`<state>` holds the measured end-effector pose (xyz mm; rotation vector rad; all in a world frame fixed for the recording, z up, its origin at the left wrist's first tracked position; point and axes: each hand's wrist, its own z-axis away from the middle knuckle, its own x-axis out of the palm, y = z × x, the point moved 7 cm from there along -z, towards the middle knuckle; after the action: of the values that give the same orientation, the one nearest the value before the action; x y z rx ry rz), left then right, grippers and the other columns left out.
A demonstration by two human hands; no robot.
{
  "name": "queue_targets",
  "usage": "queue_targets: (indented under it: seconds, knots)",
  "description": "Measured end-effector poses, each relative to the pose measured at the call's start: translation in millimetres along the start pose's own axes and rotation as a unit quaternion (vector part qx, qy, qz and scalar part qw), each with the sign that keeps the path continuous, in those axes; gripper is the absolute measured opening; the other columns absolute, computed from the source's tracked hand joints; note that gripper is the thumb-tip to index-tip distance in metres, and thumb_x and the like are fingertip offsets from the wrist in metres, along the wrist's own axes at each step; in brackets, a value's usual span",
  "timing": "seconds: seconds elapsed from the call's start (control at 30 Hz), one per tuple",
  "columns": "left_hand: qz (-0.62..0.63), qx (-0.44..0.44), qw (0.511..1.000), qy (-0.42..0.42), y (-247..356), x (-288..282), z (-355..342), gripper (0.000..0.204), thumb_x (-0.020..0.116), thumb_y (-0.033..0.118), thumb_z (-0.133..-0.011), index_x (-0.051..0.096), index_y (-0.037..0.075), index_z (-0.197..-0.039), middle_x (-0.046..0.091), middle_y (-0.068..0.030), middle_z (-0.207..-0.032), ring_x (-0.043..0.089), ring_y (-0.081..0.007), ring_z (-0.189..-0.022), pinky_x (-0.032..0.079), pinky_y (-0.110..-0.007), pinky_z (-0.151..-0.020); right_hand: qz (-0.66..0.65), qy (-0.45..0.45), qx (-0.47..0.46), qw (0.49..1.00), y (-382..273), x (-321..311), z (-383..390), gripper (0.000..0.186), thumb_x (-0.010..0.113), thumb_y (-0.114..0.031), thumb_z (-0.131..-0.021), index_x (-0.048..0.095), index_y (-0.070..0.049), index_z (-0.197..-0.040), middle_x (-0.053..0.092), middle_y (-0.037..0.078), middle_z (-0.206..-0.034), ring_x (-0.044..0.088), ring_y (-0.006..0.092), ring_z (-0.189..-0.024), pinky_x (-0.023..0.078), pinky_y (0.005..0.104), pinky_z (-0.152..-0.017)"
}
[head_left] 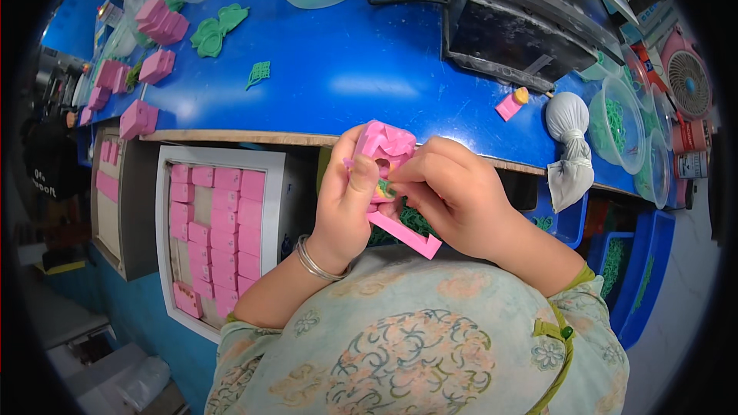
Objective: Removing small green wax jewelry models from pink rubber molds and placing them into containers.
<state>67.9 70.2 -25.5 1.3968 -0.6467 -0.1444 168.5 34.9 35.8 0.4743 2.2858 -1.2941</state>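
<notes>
My left hand (338,204) is wrapped round a pink moulded block (387,138), holding it up at the table's near edge. A dark round opening shows in the block's face, with a small green and yellow part (383,188) just below. Against that part my right hand (465,192) presses its pinched fingertips; what lies between them is hidden. From under the block a pink strip with a hooked end (407,236) sticks out toward my body. Whether it is joined to the block I cannot tell.
On the blue table (307,77) lie green flat pieces (217,29) and pink blocks (157,67). A dark metal machine (530,23) stands at the back right, near a tied cloth bag (567,127). A white-framed tray (209,223) of pink blocks sits lower left; blue bins (646,277) lower right.
</notes>
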Motion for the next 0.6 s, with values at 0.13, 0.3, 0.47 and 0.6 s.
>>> queue_targets:
  seconds: [0.13, 0.3, 0.47, 0.6]
  knots:
    - [0.024, -0.022, 0.999, 0.018, 2.9, -1.2, 0.6, 0.056, 0.03, 0.05, -0.093, 0.038, 0.001, -0.119, 0.054, -0.0109, -0.088, 0.048, -0.0099, -0.052, 0.042, -0.023, -0.045, -0.02, 0.03, 0.01, 0.999, 2.8, -3.8, 3.9, 0.015, 0.062, -0.001, -0.074, 0.056, -0.004, -0.087, 0.052, 0.01, -0.076, 0.055, 0.026, -0.065, 0.045, 0.0333, -0.054]
    - [0.003, 0.042, 0.999, -0.007, 10.6, -5.0, -1.3, 0.051, 0.042, 0.041, -0.093, 0.034, 0.001, -0.123, 0.053, -0.0083, -0.101, 0.053, -0.0094, -0.073, 0.045, -0.022, -0.059, -0.095, 0.038, 0.139, 0.985, 10.7, -6.6, 4.0, 0.014, 0.063, -0.003, -0.074, 0.056, -0.004, -0.087, 0.054, 0.01, -0.077, 0.056, 0.0256, -0.068, 0.046, 0.0333, -0.056]
    - [-0.11, 0.125, 0.986, -0.002, 24.7, 1.8, 1.1, 0.057, 0.051, 0.04, -0.088, 0.033, -0.001, -0.124, 0.052, -0.0105, -0.107, 0.055, -0.0143, -0.089, 0.047, -0.027, -0.075, 0.113, 0.019, -0.061, 0.992, -11.7, -11.0, 4.8, 0.021, 0.065, -0.001, -0.067, 0.058, -0.004, -0.087, 0.056, 0.01, -0.078, 0.057, 0.0265, -0.067, 0.047, 0.0332, -0.058]
    - [-0.168, 0.168, 0.971, 0.036, 30.9, -3.9, -3.7, 0.067, 0.054, 0.049, -0.084, 0.034, -0.001, -0.123, 0.054, -0.0129, -0.103, 0.053, -0.0126, -0.079, 0.044, -0.024, -0.065, 0.119, 0.12, -0.081, 0.982, -23.7, -38.4, 5.5, 0.018, 0.061, -0.001, -0.07, 0.059, -0.002, -0.088, 0.058, 0.011, -0.074, 0.059, 0.0269, -0.066, 0.046, 0.0324, -0.055]
